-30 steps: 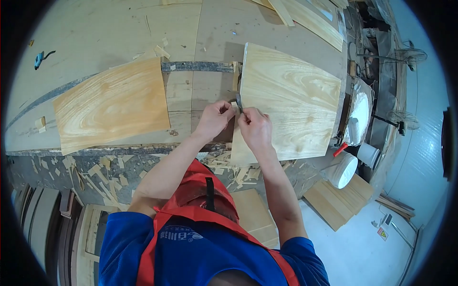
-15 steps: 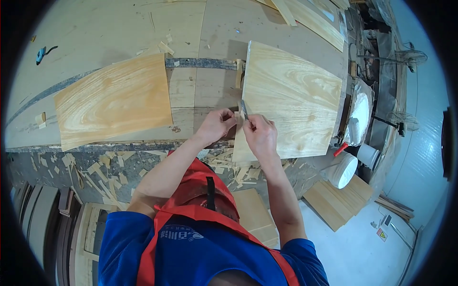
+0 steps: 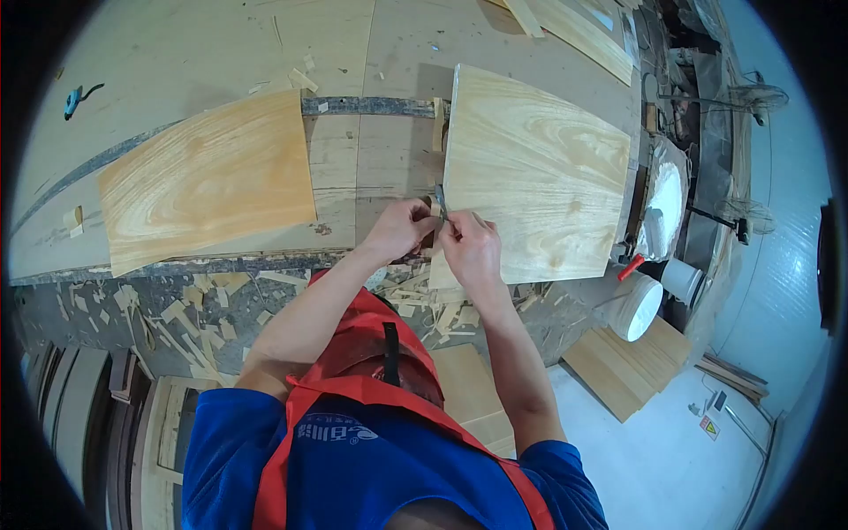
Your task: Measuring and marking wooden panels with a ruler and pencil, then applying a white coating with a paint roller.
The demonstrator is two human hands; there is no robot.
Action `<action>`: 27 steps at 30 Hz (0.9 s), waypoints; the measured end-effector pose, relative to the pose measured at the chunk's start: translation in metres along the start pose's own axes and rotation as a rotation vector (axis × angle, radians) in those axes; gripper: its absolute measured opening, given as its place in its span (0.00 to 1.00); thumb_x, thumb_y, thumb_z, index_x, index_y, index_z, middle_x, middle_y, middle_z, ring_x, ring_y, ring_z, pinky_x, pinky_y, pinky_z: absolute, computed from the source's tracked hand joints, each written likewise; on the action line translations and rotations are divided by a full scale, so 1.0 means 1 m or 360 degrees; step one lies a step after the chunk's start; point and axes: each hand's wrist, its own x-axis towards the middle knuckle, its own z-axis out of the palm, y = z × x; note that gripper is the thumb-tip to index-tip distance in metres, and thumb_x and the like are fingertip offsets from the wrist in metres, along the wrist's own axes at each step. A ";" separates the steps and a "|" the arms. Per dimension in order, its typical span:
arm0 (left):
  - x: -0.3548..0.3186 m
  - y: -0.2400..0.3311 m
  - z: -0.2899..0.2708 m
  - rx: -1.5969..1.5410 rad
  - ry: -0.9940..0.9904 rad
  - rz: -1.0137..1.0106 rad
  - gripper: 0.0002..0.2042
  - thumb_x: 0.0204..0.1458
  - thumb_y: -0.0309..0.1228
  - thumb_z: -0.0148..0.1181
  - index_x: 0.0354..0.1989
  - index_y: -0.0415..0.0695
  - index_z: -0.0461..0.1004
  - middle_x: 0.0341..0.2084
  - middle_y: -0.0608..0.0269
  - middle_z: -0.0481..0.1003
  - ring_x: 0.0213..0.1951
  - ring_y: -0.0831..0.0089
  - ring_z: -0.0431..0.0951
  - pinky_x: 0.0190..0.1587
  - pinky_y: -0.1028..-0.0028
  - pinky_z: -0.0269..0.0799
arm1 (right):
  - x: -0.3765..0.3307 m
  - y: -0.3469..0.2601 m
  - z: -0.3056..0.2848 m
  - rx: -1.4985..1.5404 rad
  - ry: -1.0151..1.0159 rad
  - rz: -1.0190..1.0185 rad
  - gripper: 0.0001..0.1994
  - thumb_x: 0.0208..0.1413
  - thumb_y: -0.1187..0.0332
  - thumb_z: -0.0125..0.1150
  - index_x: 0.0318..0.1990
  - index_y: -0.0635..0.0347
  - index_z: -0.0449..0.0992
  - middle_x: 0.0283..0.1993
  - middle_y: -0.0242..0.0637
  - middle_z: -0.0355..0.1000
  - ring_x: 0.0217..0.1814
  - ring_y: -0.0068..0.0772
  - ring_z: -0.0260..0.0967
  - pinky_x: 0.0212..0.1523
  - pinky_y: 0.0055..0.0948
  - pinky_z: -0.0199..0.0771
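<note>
Step in hand: trimming. Left hand point(image 3: 399, 231) and right hand point(image 3: 471, 250), both closed, pinch a small blade point(image 3: 440, 202) at the veneer sheet point(image 3: 530, 172)'s 8 o'clock edge. Next cut likely needs steady pressure.

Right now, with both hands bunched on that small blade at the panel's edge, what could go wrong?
The left hand and right hand pinch a thin blade bare, close together: a slip could cut a finger. The blade works along the left edge of the right veneered panel, so it might gouge or chip the face. Offcuts litter the bench front and could snag.
</note>
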 end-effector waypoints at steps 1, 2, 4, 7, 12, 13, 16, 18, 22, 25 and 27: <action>-0.001 0.001 -0.001 0.0013 -0.0001 -0.0001 0.10 0.60 0.31 0.61 0.32 0.37 0.73 0.17 0.65 0.72 0.16 0.80 0.69 0.17 0.74 0.61 | 0.000 -0.002 -0.002 -0.0002 0.0015 -0.0008 0.06 0.49 0.74 0.66 0.34 0.58 0.76 0.28 0.39 0.76 0.31 0.46 0.75 0.41 0.45 0.71; -0.002 0.001 -0.002 0.0013 0.0004 -0.0001 0.10 0.60 0.31 0.61 0.32 0.37 0.73 0.17 0.65 0.72 0.16 0.80 0.69 0.17 0.74 0.61 | -0.001 -0.003 -0.003 -0.0004 0.0028 -0.0014 0.06 0.49 0.74 0.66 0.34 0.58 0.76 0.28 0.39 0.76 0.31 0.46 0.75 0.41 0.44 0.71; -0.003 0.001 -0.003 0.0049 0.0008 -0.0022 0.10 0.61 0.31 0.61 0.31 0.37 0.72 0.18 0.64 0.72 0.15 0.79 0.69 0.17 0.74 0.62 | -0.005 -0.005 -0.004 -0.0002 0.0038 -0.0019 0.06 0.49 0.74 0.66 0.34 0.58 0.76 0.28 0.39 0.76 0.30 0.46 0.75 0.41 0.44 0.71; 0.000 -0.002 -0.003 0.0039 0.0000 -0.0059 0.10 0.61 0.31 0.61 0.31 0.37 0.72 0.18 0.64 0.73 0.15 0.79 0.70 0.17 0.74 0.62 | -0.011 -0.004 -0.006 -0.0011 0.0020 -0.0033 0.06 0.50 0.76 0.66 0.36 0.59 0.77 0.27 0.37 0.76 0.29 0.42 0.75 0.40 0.40 0.72; -0.003 0.005 -0.004 -0.0036 0.0007 -0.0164 0.09 0.60 0.30 0.60 0.31 0.38 0.72 0.18 0.63 0.74 0.15 0.77 0.71 0.17 0.73 0.64 | -0.009 -0.002 0.003 0.0004 0.0042 -0.0020 0.06 0.50 0.76 0.66 0.35 0.59 0.77 0.27 0.37 0.75 0.29 0.41 0.75 0.41 0.39 0.71; -0.007 0.008 -0.004 -0.0047 0.0022 -0.0190 0.09 0.59 0.30 0.60 0.31 0.38 0.73 0.18 0.63 0.74 0.16 0.77 0.72 0.18 0.73 0.65 | -0.009 -0.004 -0.002 0.0019 0.0050 -0.0020 0.05 0.50 0.76 0.66 0.35 0.59 0.77 0.27 0.38 0.76 0.29 0.43 0.75 0.40 0.41 0.72; -0.027 0.030 -0.001 0.0138 0.0058 -0.0146 0.08 0.58 0.31 0.59 0.31 0.38 0.75 0.19 0.61 0.76 0.18 0.75 0.74 0.21 0.71 0.68 | -0.012 -0.019 -0.021 0.0053 0.0069 -0.0036 0.04 0.51 0.74 0.66 0.34 0.60 0.77 0.28 0.42 0.76 0.30 0.49 0.75 0.37 0.46 0.73; -0.026 0.035 -0.011 0.0479 0.0001 -0.0018 0.11 0.57 0.33 0.54 0.31 0.40 0.80 0.20 0.56 0.80 0.22 0.65 0.81 0.25 0.63 0.74 | -0.011 -0.013 -0.005 -0.0037 -0.0038 0.0005 0.05 0.55 0.69 0.63 0.34 0.60 0.77 0.31 0.48 0.76 0.31 0.58 0.74 0.34 0.53 0.73; -0.030 -0.004 0.007 0.0364 0.0102 -0.0039 0.10 0.57 0.33 0.55 0.37 0.40 0.79 0.23 0.56 0.80 0.23 0.65 0.80 0.26 0.63 0.73 | -0.038 0.003 0.006 -0.0074 -0.0005 0.0002 0.03 0.52 0.71 0.64 0.33 0.58 0.76 0.29 0.46 0.76 0.31 0.54 0.76 0.32 0.50 0.75; -0.055 0.019 0.014 0.0267 0.0058 -0.0139 0.10 0.60 0.34 0.59 0.33 0.39 0.77 0.22 0.62 0.78 0.17 0.77 0.75 0.18 0.73 0.66 | -0.048 -0.001 -0.009 0.0076 0.0061 0.0026 0.03 0.49 0.73 0.64 0.31 0.59 0.76 0.26 0.45 0.76 0.28 0.51 0.76 0.32 0.48 0.75; -0.060 0.015 0.012 0.0173 0.0058 -0.0129 0.10 0.60 0.34 0.59 0.32 0.38 0.76 0.22 0.62 0.78 0.16 0.76 0.75 0.18 0.73 0.66 | -0.048 -0.003 -0.004 0.0048 0.0091 -0.0053 0.03 0.49 0.73 0.64 0.32 0.59 0.76 0.26 0.45 0.76 0.28 0.51 0.76 0.33 0.48 0.75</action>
